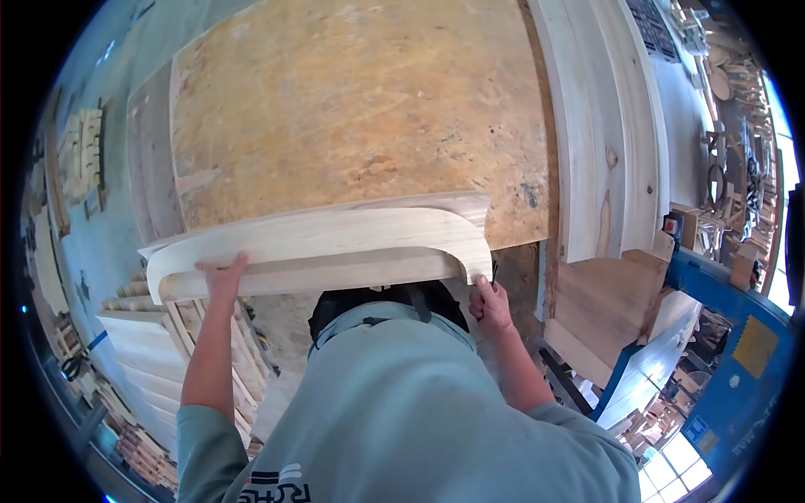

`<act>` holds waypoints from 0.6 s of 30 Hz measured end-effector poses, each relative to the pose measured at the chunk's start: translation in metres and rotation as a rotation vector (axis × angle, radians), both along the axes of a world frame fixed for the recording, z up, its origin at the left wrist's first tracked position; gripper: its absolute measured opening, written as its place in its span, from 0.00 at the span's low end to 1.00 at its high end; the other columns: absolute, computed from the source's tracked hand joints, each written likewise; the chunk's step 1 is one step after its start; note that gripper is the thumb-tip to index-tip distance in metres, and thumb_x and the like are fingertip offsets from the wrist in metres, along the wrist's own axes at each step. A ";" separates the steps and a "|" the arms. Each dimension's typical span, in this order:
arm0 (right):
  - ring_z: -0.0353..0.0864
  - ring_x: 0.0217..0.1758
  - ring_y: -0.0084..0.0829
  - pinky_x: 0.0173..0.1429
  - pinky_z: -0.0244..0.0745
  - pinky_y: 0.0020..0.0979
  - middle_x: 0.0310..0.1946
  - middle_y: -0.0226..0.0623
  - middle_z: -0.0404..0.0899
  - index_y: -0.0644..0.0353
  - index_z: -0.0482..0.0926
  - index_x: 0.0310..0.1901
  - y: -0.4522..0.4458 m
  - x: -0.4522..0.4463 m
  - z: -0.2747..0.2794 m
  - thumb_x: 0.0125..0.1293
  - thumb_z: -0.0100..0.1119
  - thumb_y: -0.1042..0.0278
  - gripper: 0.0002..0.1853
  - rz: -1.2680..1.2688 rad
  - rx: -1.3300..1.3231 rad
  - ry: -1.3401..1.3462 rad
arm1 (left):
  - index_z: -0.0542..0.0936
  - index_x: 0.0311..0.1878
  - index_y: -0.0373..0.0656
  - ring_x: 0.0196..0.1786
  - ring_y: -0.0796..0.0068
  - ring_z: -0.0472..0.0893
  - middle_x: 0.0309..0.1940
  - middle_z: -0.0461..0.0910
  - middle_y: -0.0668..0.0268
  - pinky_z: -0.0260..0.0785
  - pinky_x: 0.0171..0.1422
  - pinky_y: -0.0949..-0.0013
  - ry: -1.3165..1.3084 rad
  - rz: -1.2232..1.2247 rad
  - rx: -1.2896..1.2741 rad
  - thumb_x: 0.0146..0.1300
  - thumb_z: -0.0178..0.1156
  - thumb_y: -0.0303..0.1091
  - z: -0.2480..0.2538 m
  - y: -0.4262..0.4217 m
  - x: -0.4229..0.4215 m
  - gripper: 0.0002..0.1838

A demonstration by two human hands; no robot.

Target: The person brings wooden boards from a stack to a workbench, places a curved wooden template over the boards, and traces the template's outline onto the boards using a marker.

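A long pale wooden board (335,235) with a curved, arched cutout lies across the near edge of the workbench. Below its arch shows another flat wooden piece (352,270), and a further board edge shows behind it. My left hand (223,278) grips the arched board at the inner edge of its cutout, left of the middle, thumb and forefinger spread apart. At the board's right end is my right hand (491,305), its fingers curled around a thin dark stick, perhaps a pencil (495,270). Its fingertips are close to the board's corner; whether they touch is unclear.
The worn wooden workbench top (360,109) stretches ahead. Long planks (599,126) are stacked along its right side. A blue machine (721,360) stands at the right. Stacked pale boards (147,356) stand low on the left, close to my left arm.
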State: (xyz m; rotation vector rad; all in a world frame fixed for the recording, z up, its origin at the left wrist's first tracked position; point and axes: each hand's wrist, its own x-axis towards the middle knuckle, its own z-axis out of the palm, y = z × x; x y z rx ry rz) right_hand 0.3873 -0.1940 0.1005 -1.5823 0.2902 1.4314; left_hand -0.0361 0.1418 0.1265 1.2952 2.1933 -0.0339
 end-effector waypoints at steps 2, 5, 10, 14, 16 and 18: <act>0.55 0.17 0.18 0.21 0.49 0.24 0.17 0.22 0.59 0.53 0.71 0.41 0.005 -0.005 -0.006 0.70 0.63 0.53 0.15 -0.183 0.179 0.159 | 0.31 0.76 0.24 0.79 0.51 0.53 0.79 0.42 0.39 0.50 0.80 0.61 0.018 -0.011 0.019 0.48 0.76 0.59 0.001 0.000 0.000 0.75; 0.56 0.17 0.18 0.21 0.50 0.24 0.18 0.23 0.61 0.53 0.71 0.43 0.006 -0.011 -0.016 0.70 0.63 0.55 0.14 -0.262 0.234 0.190 | 0.31 0.76 0.25 0.79 0.51 0.54 0.79 0.41 0.40 0.50 0.80 0.60 -0.021 0.014 -0.021 0.48 0.76 0.59 0.009 0.000 0.006 0.75; 0.58 0.18 0.17 0.22 0.53 0.22 0.20 0.23 0.63 0.53 0.71 0.46 0.001 -0.016 -0.029 0.67 0.65 0.57 0.15 -0.280 0.262 0.169 | 0.31 0.76 0.25 0.80 0.50 0.53 0.79 0.39 0.39 0.50 0.81 0.60 0.000 0.025 -0.073 0.49 0.75 0.60 0.014 0.002 0.010 0.75; 0.59 0.17 0.17 0.22 0.54 0.22 0.20 0.23 0.64 0.54 0.71 0.48 0.003 -0.016 -0.027 0.66 0.66 0.57 0.17 -0.270 0.261 0.131 | 0.31 0.76 0.24 0.80 0.50 0.52 0.79 0.39 0.39 0.49 0.81 0.61 0.052 -0.037 -0.063 0.49 0.75 0.61 -0.003 0.003 -0.011 0.75; 0.59 0.17 0.17 0.22 0.54 0.22 0.20 0.23 0.64 0.55 0.71 0.48 0.002 -0.015 -0.028 0.65 0.67 0.57 0.17 -0.265 0.256 0.135 | 0.32 0.75 0.23 0.80 0.50 0.52 0.79 0.40 0.38 0.48 0.81 0.62 0.024 -0.023 -0.078 0.49 0.74 0.62 -0.003 0.004 -0.012 0.75; 0.59 0.17 0.17 0.22 0.54 0.22 0.20 0.23 0.65 0.55 0.72 0.48 0.003 -0.015 -0.028 0.65 0.67 0.57 0.17 -0.261 0.251 0.140 | 0.32 0.75 0.23 0.80 0.50 0.52 0.78 0.40 0.38 0.48 0.81 0.62 0.024 -0.018 -0.079 0.50 0.74 0.62 -0.002 0.004 -0.011 0.75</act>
